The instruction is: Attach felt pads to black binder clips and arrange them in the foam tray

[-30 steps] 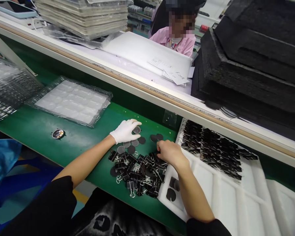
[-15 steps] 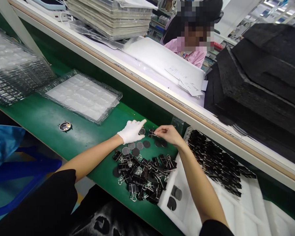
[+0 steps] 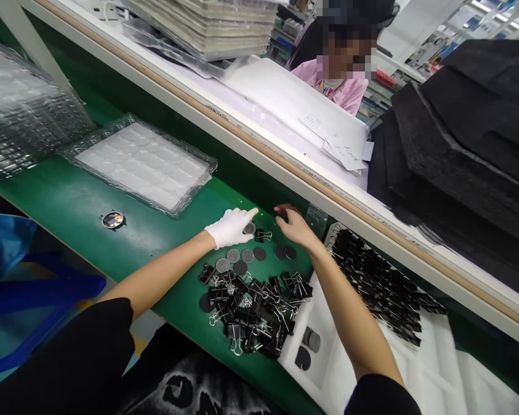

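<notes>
My left hand (image 3: pixel 232 226), in a white glove, is closed on a small round disc (image 3: pixel 249 228) above the green bench. A black binder clip (image 3: pixel 263 235) sits right beside that disc; whether it grips the disc I cannot tell. Just to the right, my bare right hand (image 3: pixel 294 226) has thumb and fingers apart with nothing between them. Below the hands lie several loose grey and dark discs (image 3: pixel 259 253). Nearer to me is a heap of black binder clips (image 3: pixel 246 308) with silver handles.
A white foam tray (image 3: pixel 328 369) at right holds rows of binder clips (image 3: pixel 372 282) and a few dark discs. A clear plastic tray (image 3: pixel 142 164), stacked trays (image 3: pixel 26 115) and a watch-like round piece (image 3: pixel 113 219) lie left. A person (image 3: pixel 335 80) sits beyond the white ledge.
My right hand has let go of the binder clip and drawn up and right, its fingers spreading. The left hand keeps its hold on the disc. The view has shifted slightly.
</notes>
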Tool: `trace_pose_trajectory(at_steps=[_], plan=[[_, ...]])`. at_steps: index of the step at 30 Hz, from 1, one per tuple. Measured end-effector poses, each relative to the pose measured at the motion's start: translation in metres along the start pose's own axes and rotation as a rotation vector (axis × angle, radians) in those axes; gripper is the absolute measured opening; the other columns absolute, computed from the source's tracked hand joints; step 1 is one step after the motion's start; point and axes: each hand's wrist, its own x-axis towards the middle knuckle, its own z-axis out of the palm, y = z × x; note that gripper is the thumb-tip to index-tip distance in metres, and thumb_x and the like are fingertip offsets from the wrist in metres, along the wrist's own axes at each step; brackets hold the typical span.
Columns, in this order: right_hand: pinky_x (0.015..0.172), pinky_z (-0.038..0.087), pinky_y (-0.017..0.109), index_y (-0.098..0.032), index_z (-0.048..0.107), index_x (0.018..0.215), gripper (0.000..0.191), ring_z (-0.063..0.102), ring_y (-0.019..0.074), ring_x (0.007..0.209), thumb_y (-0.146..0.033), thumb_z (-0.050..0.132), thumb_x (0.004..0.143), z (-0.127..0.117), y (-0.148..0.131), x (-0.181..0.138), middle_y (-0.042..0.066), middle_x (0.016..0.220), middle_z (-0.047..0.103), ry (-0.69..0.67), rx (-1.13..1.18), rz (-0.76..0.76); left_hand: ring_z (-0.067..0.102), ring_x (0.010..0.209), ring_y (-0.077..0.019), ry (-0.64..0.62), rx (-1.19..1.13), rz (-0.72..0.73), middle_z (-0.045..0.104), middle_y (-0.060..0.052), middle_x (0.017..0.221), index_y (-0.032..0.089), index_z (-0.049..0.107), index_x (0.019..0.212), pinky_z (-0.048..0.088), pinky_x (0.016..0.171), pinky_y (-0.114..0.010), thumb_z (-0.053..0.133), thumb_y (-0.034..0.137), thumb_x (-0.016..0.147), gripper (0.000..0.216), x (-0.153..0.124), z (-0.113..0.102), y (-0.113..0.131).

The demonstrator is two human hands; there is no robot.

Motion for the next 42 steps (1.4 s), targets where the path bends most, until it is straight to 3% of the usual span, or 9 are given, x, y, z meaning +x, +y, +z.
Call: trace_pose_trajectory(at_steps=[3, 7, 11, 17, 24, 28, 38, 42], plan=[[0.106, 0.037, 0.057, -0.025, 0.057, 0.131, 0.041, 0.051, 0.0356, 0.126, -0.044, 0.036, 0.101, 0.014, -0.031, 0.005, 0.014, 0.130, 0.060, 0.174, 0.034, 0.166, 0.059, 0.115, -0.0348, -0.008, 0.006, 0.011, 0.067, -0.014, 0.128, 0.016, 0.031, 0.158, 0.042, 0.096, -0.044, 0.060, 0.046, 0.088, 0.081, 0.000, -0.001, -0.002], [0.112, 0.024, 0.064, -0.022, 0.051, 0.140, 0.056, 0.035, 0.0416, 0.141, -0.055, 0.025, 0.103, 0.043, -0.052, 0.018, 0.020, 0.145, 0.048, 0.150, -0.005, 0.296, 0.057, 0.120, -0.0359, 0.028, 0.065, 0.014, 0.066, -0.015, 0.131, 0.015, 0.027, 0.160, 0.039, 0.099, -0.046, 0.061, 0.052, 0.088, 0.088, -0.004, -0.004, -0.001], [0.114, 0.020, 0.065, -0.021, 0.045, 0.147, 0.064, 0.026, 0.0412, 0.146, -0.060, 0.020, 0.102, 0.062, -0.043, 0.025, 0.023, 0.153, 0.037, 0.151, 0.056, 0.366, 0.059, 0.115, -0.0347, 0.035, 0.116, 0.021, 0.068, -0.016, 0.124, 0.012, 0.027, 0.159, 0.040, 0.095, -0.045, 0.060, 0.049, 0.090, 0.085, -0.005, -0.003, 0.002], [0.114, 0.021, 0.065, -0.022, 0.048, 0.142, 0.061, 0.025, 0.0372, 0.146, -0.058, 0.019, 0.103, 0.069, -0.025, 0.022, 0.020, 0.150, 0.039, 0.302, 0.085, 0.357, 0.063, 0.112, -0.0307, 0.037, 0.067, 0.064, 0.070, -0.012, 0.120, 0.012, 0.030, 0.156, 0.042, 0.098, -0.041, 0.067, 0.037, 0.085, 0.085, 0.000, 0.000, -0.002], [0.110, 0.026, 0.069, -0.026, 0.046, 0.141, 0.057, 0.029, 0.0367, 0.142, -0.053, 0.011, 0.106, 0.084, -0.003, 0.028, 0.017, 0.142, 0.040, 0.389, 0.078, 0.312, 0.064, 0.113, -0.0289, -0.004, -0.039, 0.117, 0.068, -0.012, 0.125, 0.015, 0.014, 0.160, 0.044, 0.101, -0.043, 0.067, 0.036, 0.086, 0.094, 0.003, 0.003, 0.001], [0.107, 0.026, 0.073, -0.026, 0.044, 0.143, 0.061, 0.028, 0.0392, 0.143, -0.052, 0.002, 0.106, 0.093, 0.011, 0.034, 0.017, 0.141, 0.037, 0.402, 0.038, 0.236, 0.063, 0.118, -0.0313, -0.037, -0.043, 0.102, 0.061, -0.015, 0.138, 0.020, 0.007, 0.162, 0.044, 0.103, -0.049, 0.067, 0.042, 0.089, 0.097, 0.006, 0.009, 0.003], [0.107, 0.025, 0.073, -0.025, 0.046, 0.140, 0.058, 0.029, 0.0395, 0.142, -0.053, 0.007, 0.106, 0.092, 0.006, 0.036, 0.017, 0.139, 0.039, 0.419, 0.111, 0.280, 0.063, 0.115, -0.0305, -0.042, -0.033, 0.122, 0.066, -0.014, 0.129, 0.017, 0.014, 0.161, 0.044, 0.102, -0.045, 0.067, 0.043, 0.090, 0.092, 0.007, 0.008, 0.007], [0.108, 0.029, 0.066, -0.028, 0.047, 0.137, 0.052, 0.036, 0.0352, 0.138, -0.049, 0.011, 0.107, 0.072, -0.014, 0.026, 0.015, 0.139, 0.042, 0.472, 0.196, 0.367, 0.063, 0.114, -0.0322, -0.026, 0.030, 0.095, 0.067, -0.014, 0.126, 0.014, 0.020, 0.159, 0.043, 0.100, -0.043, 0.067, 0.043, 0.087, 0.091, 0.006, 0.005, 0.014]])
